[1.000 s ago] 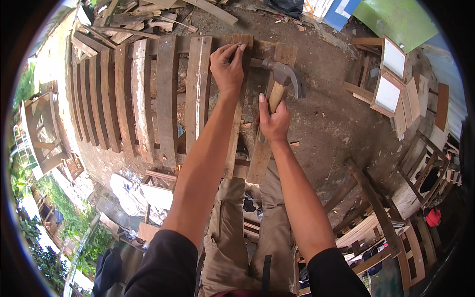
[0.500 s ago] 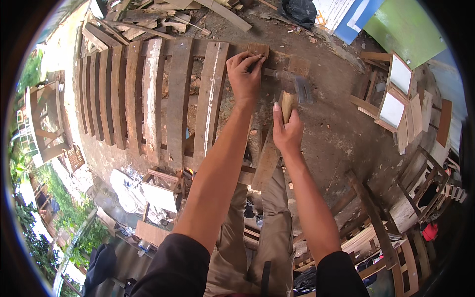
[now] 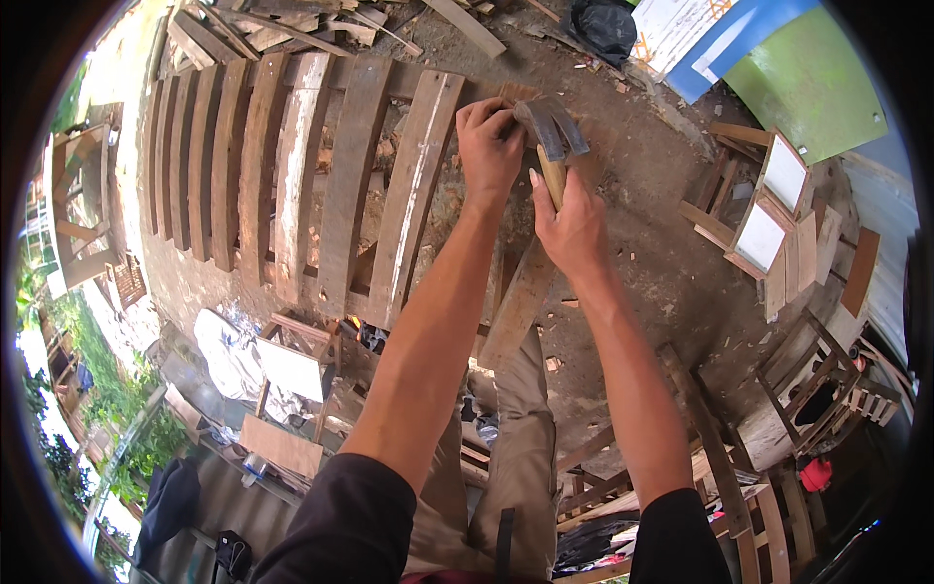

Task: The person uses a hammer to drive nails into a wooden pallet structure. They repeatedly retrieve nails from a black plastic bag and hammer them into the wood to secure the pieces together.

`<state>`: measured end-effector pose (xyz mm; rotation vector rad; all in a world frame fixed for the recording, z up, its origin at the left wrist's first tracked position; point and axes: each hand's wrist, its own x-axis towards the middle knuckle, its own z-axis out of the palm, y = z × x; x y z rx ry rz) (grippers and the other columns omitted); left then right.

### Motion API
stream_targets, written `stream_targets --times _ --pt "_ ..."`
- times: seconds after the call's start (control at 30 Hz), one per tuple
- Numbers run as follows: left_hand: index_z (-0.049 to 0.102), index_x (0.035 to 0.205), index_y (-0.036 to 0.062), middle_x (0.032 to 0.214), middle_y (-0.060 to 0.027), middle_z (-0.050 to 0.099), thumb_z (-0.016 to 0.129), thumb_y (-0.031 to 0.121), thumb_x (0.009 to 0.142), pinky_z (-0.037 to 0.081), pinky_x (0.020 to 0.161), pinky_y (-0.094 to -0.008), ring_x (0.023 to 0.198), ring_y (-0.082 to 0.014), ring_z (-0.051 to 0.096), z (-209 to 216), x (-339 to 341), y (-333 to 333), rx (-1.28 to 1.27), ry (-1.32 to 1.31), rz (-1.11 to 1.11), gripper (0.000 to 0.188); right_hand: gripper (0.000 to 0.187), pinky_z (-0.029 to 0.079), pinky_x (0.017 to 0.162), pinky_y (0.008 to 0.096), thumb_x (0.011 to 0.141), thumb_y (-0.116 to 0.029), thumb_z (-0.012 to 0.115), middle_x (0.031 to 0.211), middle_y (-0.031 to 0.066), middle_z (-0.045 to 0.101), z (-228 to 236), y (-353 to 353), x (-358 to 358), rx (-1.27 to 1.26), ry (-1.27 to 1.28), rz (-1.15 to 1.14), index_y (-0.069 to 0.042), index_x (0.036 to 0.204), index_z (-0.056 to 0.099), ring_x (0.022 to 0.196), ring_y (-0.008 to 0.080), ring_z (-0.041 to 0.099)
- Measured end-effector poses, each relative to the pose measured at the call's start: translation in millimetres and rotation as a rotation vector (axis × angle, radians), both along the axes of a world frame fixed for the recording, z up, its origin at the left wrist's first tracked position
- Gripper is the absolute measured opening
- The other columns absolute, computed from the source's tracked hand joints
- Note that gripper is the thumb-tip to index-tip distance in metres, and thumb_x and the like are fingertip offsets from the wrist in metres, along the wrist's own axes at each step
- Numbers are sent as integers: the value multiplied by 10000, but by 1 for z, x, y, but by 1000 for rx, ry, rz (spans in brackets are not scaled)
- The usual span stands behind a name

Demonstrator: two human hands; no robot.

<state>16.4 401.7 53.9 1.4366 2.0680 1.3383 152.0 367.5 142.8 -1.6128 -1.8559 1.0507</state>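
Note:
My right hand (image 3: 576, 232) grips a claw hammer (image 3: 553, 177) by its wooden handle. The dark metal head is beside the fingertips of my left hand (image 3: 489, 161), its claw turned up and to the right. My left thumb and fingers are pinched together over the far end of a loose-looking wooden board (image 3: 518, 304). Whatever they hold is too small or hidden to name. The board slants toward my legs, its middle partly covered by my right hand and the hammer. To the left lies a slatted wooden frame (image 3: 352, 185) with several parallel planks, one streaked with white paint.
Scrap wood (image 3: 282, 27) is piled beyond the frame. A black plastic bag (image 3: 598, 31) and a green panel (image 3: 806, 83) stand at the far right. Wooden frames with white panels (image 3: 773, 204) sit to the right, more timber (image 3: 715, 438) lower right. A small stool-like frame (image 3: 292, 365) is lower left.
The hammer has come up and left, its head now close beside my left fingers. My left hand stays pinched at the board's end. The whole view has shifted slightly.

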Motion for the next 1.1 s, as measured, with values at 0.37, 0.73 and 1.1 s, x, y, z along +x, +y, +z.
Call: stream_targets --times 0.37,0.73,1.1 --pt "778 888 59 1025 -49 701 807 45 714 499 941 -402 1083 -305 585 -1 1 -1 -8 17 23 177 354 459 583 543 1008 -309 649 716 283 619 3 6 2 -25 -26 55 17 922 542 684 515 629" --pt "780 904 75 1028 -65 695 806 80 756 504 920 -400 1062 -313 592 3 3 3 22 27 11 150 369 484 575 503 1018 -350 635 658 236 625 5 8 6 2 -38 -37 16 995 588 674 471 665" --pt "639 1002 31 1019 -227 691 490 317 1047 535 764 -534 899 -437 673 26 14 -48 -682 26 325 326 418 442 526 395 1029 -395 620 614 107 580 34 6 14 -92 64 -53 9 926 591 527 229 575"
